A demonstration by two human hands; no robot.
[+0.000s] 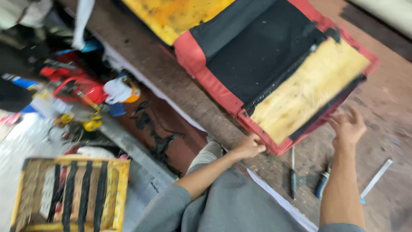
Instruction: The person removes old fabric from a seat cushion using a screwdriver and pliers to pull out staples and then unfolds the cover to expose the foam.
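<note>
A seat cushion (274, 64) with a red and black cover and bare yellow foam lies on a brown workbench (180, 86). My left hand (249, 146) grips the red cover at the cushion's near corner. At the cushion's right near edge my right hand (348, 125) hovers with fingers spread, holding nothing; the frame is blurred there. Two hand tools, a thin screwdriver (293, 176) and a tool with a blue and black handle (322, 184), lie on the bench between my forearms.
Another piece of yellow foam (171, 15) lies at the bench's far end. A white strip (375, 180) rests at the right. On the floor to the left are a wooden seat frame with black webbing (71, 193), red tools (77, 86) and clutter.
</note>
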